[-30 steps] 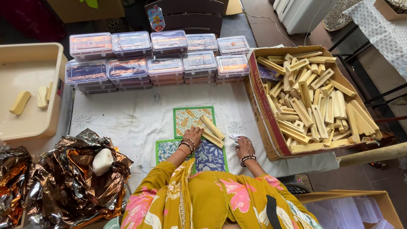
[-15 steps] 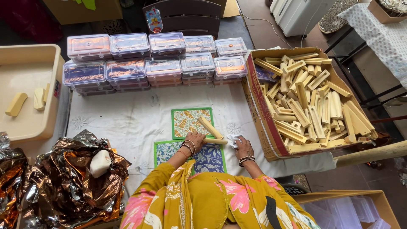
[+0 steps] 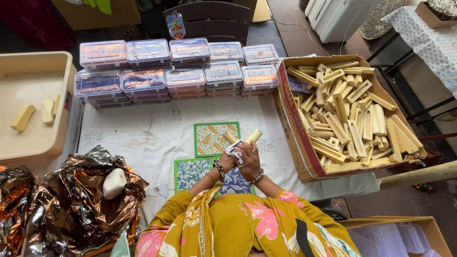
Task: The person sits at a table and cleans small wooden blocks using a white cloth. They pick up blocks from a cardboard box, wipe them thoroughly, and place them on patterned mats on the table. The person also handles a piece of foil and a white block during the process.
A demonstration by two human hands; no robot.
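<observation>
Both hands together, raised over the near middle of the surface. Left hand and right hand touching, clamped around two pale sticks that poke up from between the fingers, plus a scrap of white wrap pinched at the front. Which hand carries which stick: cannot tell, grips overlap.

Sticks look like rigid pale bars, rounded ends. Judgement: light, stiff, probably a bit waxy or slick, could dent or snap if bent. Best held mid-length across the flat faces, not by the tips. Wrap is thin and floppy, will need a fingertip pinch.

Under the hands: two patterned tiles, green-bordered one near, another just beyond it, both flat on the white cloth.

Near left corner: crumpled bronze foil with a white lump sitting on it.

Right edge: open cardboard box heaped with the same pale sticks, loose and criss-crossed.

Left edge: beige plastic tray holding a few short pale blocks.

Far edge: clear lidded plastic boxes, stacked in two rows, touching side to side. Dark chair behind them.
</observation>
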